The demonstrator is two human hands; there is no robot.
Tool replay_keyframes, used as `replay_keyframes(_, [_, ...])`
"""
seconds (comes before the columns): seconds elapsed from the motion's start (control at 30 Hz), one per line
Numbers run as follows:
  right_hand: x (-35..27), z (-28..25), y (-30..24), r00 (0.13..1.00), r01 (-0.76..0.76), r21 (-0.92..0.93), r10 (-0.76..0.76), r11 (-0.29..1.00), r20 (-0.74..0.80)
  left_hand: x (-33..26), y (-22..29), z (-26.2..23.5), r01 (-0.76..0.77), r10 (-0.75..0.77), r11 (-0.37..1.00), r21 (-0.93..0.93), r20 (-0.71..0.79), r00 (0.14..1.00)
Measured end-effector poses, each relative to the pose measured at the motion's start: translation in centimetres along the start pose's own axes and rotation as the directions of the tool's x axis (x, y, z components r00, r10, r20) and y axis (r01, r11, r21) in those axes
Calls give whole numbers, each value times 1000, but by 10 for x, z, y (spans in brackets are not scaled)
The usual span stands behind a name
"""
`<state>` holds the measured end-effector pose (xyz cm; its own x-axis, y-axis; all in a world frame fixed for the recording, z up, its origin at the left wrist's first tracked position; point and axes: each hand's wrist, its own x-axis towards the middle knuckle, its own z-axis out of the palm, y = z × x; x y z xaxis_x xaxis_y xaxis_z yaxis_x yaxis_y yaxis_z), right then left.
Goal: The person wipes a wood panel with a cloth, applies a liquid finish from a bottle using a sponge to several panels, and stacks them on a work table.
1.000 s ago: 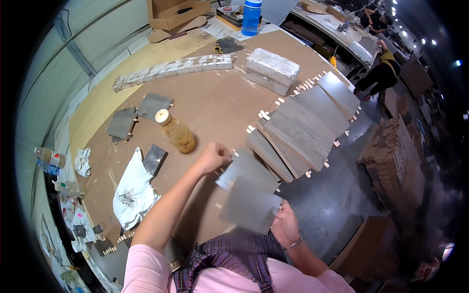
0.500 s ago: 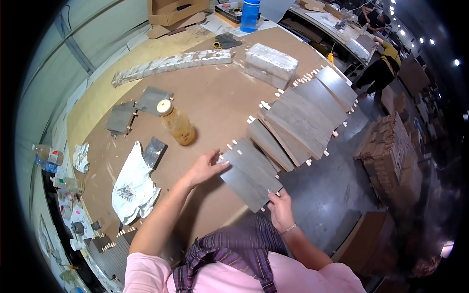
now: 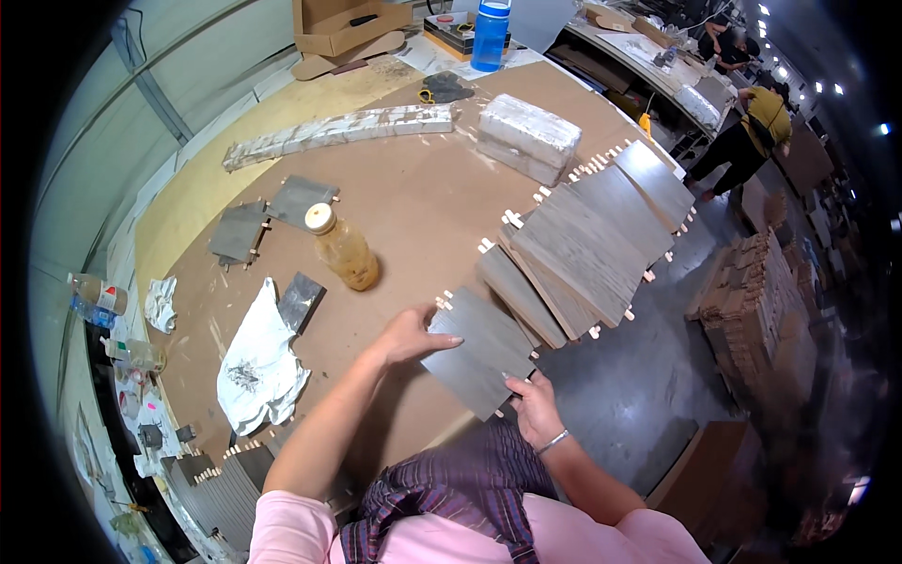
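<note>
A grey wood panel (image 3: 480,355) with small light dowels along its ends is held between my two hands at the table's near right edge. My left hand (image 3: 412,336) grips its left side, thumb lying over the top face. At the near right corner my right hand (image 3: 536,402) pinches the panel, thumb on top and the other fingers partly hidden. Just beyond it, overlapping grey panels (image 3: 587,244) with dowels in their ends lie in a row along the table's right edge.
On the brown-covered table (image 3: 413,197) stand a bottle of yellowish liquid (image 3: 345,252) and a wrapped white block (image 3: 528,137). A white rag (image 3: 258,367), a dark block (image 3: 301,303) and small grey panels (image 3: 239,232) lie leftward. A co-worker (image 3: 756,127) stands far right.
My left hand has slid slightly along the panel, its thumb reaching further over the face. The panel has tilted a little. The whole view has shifted slightly.
</note>
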<state>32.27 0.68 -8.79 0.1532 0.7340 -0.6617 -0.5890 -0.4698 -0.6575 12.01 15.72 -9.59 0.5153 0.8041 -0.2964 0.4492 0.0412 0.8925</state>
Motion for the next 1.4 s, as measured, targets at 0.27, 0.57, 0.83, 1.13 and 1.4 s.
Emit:
replay_keyframes(0.27, [-8, -7, 8, 999, -3, -87, 7, 996, 50, -39, -15, 11, 111, -105, 989, -99, 59, 993])
replay_keyframes(0.57, [-24, -12, 14, 981, 9, -274, 44, 962, 189, -102, -24, 33, 164, -190, 859, -484, -6, 982])
replay_keyframes(0.83, [-6, 14, 15, 741, 671, -491, -473, 556, 477, -146, -5, 6, 24, -228, 802, -596, -270, 936])
replay_keyframes(1.13, [17, 23, 39, 717, 691, -530, -371, 492, 590, -151, -58, 3, -114, -31, 935, -336, -397, 917])
replay_keyframes(1.4, [32, 17, 51, 668, 682, -387, -313, 621, 675, -151, -60, 3, -185, 37, 879, -440, -324, 945])
